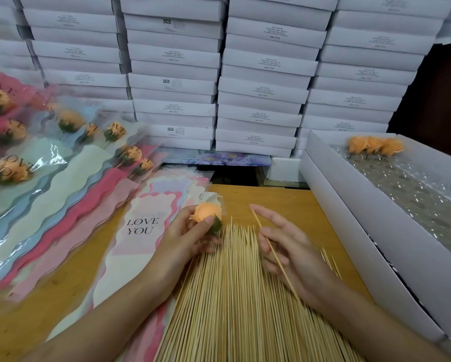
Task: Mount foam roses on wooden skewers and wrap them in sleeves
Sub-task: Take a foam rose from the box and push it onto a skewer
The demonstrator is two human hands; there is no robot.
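My left hand (186,235) grips an orange foam rose (207,211) with green leaves at its base, held just above the far end of a large pile of wooden skewers (235,304). A single skewer (274,254) is pinched in my right hand (288,250), its tip pointing up and left toward the rose, a short gap apart. A stack of empty sleeves (143,226) printed "LOVE YOU" lies under and left of my left hand.
Several finished wrapped roses (70,121) lie fanned out at the left. An open white box (370,205) at the right holds three loose orange roses (374,145) on bubble wrap. Stacked white boxes (261,74) wall the back of the wooden table (279,197).
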